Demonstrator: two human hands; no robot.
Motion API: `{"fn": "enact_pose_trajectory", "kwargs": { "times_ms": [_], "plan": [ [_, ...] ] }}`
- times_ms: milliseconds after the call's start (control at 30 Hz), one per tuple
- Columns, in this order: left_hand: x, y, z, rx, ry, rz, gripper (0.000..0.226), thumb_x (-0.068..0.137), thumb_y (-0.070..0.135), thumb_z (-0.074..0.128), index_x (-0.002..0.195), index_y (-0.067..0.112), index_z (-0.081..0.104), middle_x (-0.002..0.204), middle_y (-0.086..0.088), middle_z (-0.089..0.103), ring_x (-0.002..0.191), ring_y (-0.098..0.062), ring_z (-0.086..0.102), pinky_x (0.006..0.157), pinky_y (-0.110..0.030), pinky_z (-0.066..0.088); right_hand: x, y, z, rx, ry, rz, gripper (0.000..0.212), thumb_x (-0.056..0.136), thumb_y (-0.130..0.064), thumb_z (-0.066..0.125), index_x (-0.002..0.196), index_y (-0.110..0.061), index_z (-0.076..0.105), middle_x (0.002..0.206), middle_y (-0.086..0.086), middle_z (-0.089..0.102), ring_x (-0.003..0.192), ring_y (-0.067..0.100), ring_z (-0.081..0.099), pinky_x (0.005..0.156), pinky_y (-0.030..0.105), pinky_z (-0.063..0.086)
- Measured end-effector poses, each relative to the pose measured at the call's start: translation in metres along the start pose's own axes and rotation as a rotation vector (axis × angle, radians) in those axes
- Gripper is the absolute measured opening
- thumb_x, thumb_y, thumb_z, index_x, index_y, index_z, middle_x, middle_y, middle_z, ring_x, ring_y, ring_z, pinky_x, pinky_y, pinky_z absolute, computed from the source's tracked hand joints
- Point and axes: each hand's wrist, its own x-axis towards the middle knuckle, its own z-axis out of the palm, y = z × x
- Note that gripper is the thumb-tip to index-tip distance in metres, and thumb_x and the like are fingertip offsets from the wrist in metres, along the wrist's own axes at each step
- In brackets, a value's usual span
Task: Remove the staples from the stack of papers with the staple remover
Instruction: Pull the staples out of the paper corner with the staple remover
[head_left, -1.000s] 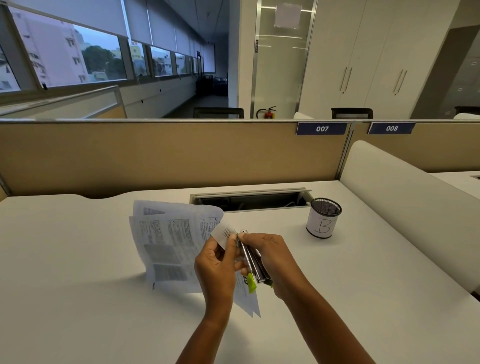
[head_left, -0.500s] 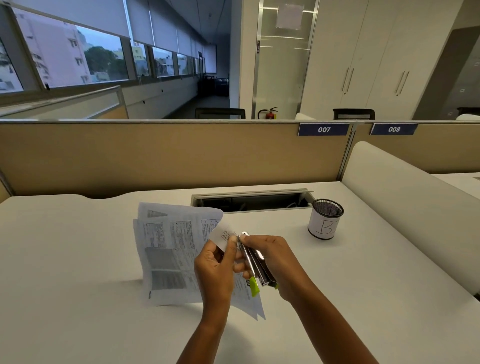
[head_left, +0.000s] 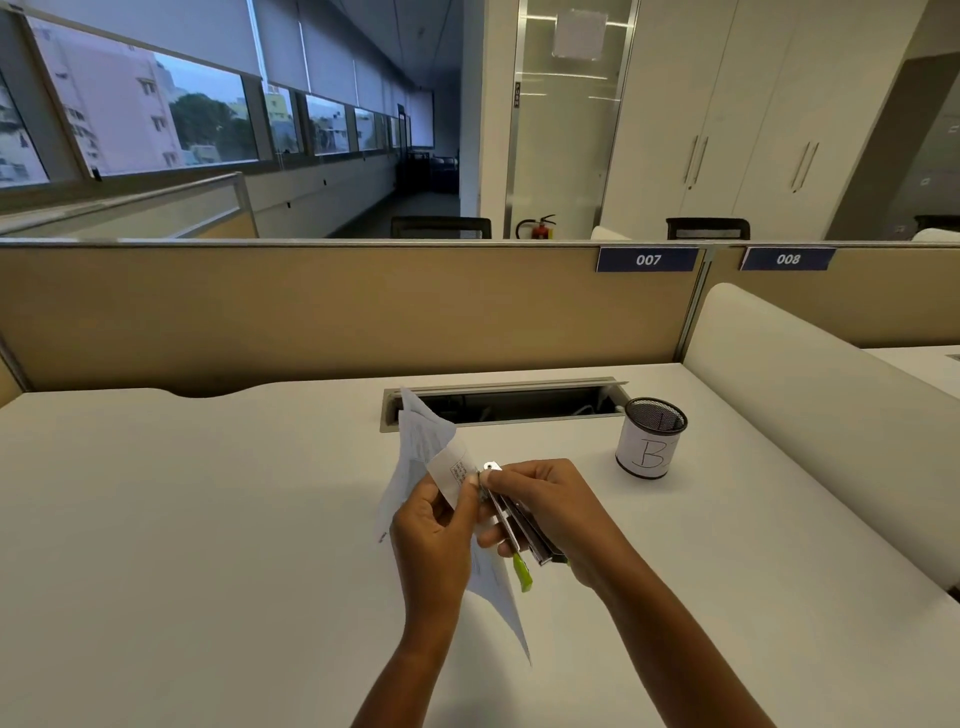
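Stack of papers (head_left: 415, 457) is held up off the desk (head_left: 208, 519), turned nearly edge-on to the camera, one corner folded toward the right. Top end reaches up in front of the cable slot, bottom end hangs down below the wrists toward the near side. Left hand (head_left: 434, 535) is clenched on the papers, thumb and fingers pinching the folded corner from the left. Staple remover (head_left: 511, 517) sits just right of that corner: metal body, slim, with a green plastic end pointing near and down. Its far metal tip touches the pinched corner right beside the left thumb. Right hand (head_left: 550, 512) is wrapped around the staple remover, fingers over the top, thumb side toward the papers. The two hands are touching or almost touching at the corner; can't tell which. The staple itself is too small to make out. Both forearms come in from the near edge, bare. Right of the hands, well apart, a mesh pen cup (head_left: 651, 439) stands upright on the desk with a white label marked "B". Far of the papers, a cable slot (head_left: 509, 402) is cut into the desk surface, lid open. Behind that runs a tan partition (head_left: 311, 306) with blue tags "007" (head_left: 648, 259) and "008" (head_left: 788, 259). A white divider (head_left: 810, 395) bounds the desk on the right.
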Motion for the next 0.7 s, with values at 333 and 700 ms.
{"fn": "enact_pose_trajectory", "kwargs": {
  "times_ms": [333,700],
  "plan": [
    [-0.0041,-0.0025,0.0032,-0.097,0.042,-0.002,0.009,0.078,0.002,0.059,0.088,0.003,0.059,0.087,0.000,0.060,0.066,-0.005,0.057,0.054,0.002,0.044,-0.0033,0.0067,0.0080,0.155,0.066,0.050,0.027,0.090,-0.020,0.050,0.069,-0.013,0.065,0.045,-0.003,0.065,0.040,0.009,0.061,0.041,0.016,0.052],
    [-0.0054,-0.0070,0.0049,-0.088,0.048,-0.003,0.008,0.078,0.004,0.059,0.085,0.007,0.056,0.082,0.005,0.058,0.065,0.000,0.055,0.051,0.003,0.042,-0.0047,0.0060,0.0095,0.283,0.103,0.200,0.031,0.092,-0.025,0.048,0.069,-0.008,0.062,0.041,-0.003,0.063,0.037,0.009,0.059,0.041,0.015,0.051]
  ]
}}
